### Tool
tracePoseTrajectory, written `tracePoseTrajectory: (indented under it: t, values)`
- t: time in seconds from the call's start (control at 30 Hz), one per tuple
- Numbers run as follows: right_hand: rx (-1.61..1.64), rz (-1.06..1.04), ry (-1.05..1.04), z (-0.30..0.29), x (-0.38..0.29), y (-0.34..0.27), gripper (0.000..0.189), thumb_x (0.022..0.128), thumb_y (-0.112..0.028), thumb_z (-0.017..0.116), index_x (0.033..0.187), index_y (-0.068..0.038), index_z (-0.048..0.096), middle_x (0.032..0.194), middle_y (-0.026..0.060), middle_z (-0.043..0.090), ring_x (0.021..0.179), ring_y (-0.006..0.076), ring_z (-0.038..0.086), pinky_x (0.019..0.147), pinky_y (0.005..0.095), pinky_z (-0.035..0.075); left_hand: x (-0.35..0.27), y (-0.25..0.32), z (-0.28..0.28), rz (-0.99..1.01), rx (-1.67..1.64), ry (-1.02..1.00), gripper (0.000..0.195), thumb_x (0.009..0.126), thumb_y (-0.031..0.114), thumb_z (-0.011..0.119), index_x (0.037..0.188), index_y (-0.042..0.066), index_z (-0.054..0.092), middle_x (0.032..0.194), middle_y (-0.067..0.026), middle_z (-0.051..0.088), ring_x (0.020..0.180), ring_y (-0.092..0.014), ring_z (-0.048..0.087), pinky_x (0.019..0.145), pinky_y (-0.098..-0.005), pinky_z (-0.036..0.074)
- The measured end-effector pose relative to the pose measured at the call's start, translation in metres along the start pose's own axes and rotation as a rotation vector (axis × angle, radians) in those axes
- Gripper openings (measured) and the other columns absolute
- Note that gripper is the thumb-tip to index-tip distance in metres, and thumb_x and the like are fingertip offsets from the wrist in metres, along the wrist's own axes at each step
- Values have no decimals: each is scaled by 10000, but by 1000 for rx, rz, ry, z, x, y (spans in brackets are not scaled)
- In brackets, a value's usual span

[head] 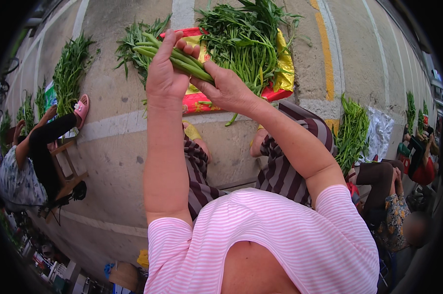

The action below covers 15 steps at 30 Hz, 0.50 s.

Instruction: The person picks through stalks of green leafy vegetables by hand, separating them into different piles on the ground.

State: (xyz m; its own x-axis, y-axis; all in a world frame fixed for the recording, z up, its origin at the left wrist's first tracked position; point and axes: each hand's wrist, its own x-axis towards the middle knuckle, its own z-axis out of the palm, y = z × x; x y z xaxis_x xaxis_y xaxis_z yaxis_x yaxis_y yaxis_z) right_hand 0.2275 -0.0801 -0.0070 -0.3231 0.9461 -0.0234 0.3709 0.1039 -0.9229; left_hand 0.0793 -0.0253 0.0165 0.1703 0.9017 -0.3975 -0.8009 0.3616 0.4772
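A bundle of green water spinach stems [187,63] lies across my left hand [168,73], its thumb raised along one side and its fingers curled around the other. My right hand [223,85] pinches the lower right end of the same bundle between thumb and fingers. Leaves [133,46] spread out to the left beyond my left hand; whether they belong to the held stems is hidden. Beneath and beyond both hands lies a red and gold printed plastic sheet [286,70]. A large heap of leafy water spinach [243,51] rests on it.
To the left, a seated person in a pink slipper [82,110] is beside another heap of greens [70,73]. On the right, more greens [352,132] lie next to a silver sheet [379,128], close to another seated person [379,183]. Painted lines [326,55] mark the concrete ground.
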Motion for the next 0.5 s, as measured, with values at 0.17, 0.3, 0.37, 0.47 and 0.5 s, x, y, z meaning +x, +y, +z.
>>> tracePoseTrajectory:
  t: [0.17,0.3,0.37,0.47,0.5]
  values:
    - [-102,192,-50,-18,0,7,310,954,-303,582,998,0,529,742,168,585,662,276,569,613,383,440,-2,34,-13,380,610,448,765,822,339,765,1350,-76,397,1339,-213,480,1286,-286,435,1030,-446,394]
    - [-269,169,-142,-31,1,11,322,938,-307,584,960,2,499,785,211,595,719,380,584,645,442,446,-29,35,10,853,1741,42,881,740,335,808,1428,20,356,1421,-189,427,1381,-316,333,1104,-549,276]
    - [-290,70,-173,-30,-2,13,317,933,-301,587,963,0,492,803,224,599,745,407,587,657,459,448,-44,26,24,833,2241,-405,878,721,347,802,1435,81,365,1389,-166,462,1363,-332,365,1100,-601,258]
    - [-237,14,-285,-28,-6,10,293,919,-265,612,992,-8,492,804,225,598,763,415,590,669,464,450,-41,17,-5,632,2311,-527,591,719,241,779,1255,147,549,1135,-109,621,1199,-305,538,1025,-586,347]
    - [-226,-3,-326,-29,-8,9,288,917,-258,617,994,-10,492,799,224,597,762,415,591,669,464,449,-40,20,-9,426,2293,-530,495,746,237,763,1190,130,574,1056,-106,627,1100,-284,572,949,-540,391]
